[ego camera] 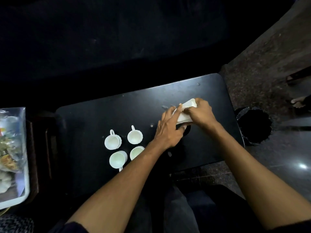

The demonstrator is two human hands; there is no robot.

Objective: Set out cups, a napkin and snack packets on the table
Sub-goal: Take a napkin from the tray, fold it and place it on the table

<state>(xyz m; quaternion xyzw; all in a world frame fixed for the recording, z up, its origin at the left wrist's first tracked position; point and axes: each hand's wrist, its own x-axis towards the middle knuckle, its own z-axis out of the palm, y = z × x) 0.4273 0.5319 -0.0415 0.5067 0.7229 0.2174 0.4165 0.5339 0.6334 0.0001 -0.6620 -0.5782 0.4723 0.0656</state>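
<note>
Napkin point(186, 113) sits gripped between left hand point(169, 130) and right hand point(200, 111).

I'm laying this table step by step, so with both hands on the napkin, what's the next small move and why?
Probably lower the napkin flat onto the bare table and let go. The left hand and right hand both grip it, folded, just above the surface, four cups already stand to the left, and the snack packets wait in the tray at far left.
</note>
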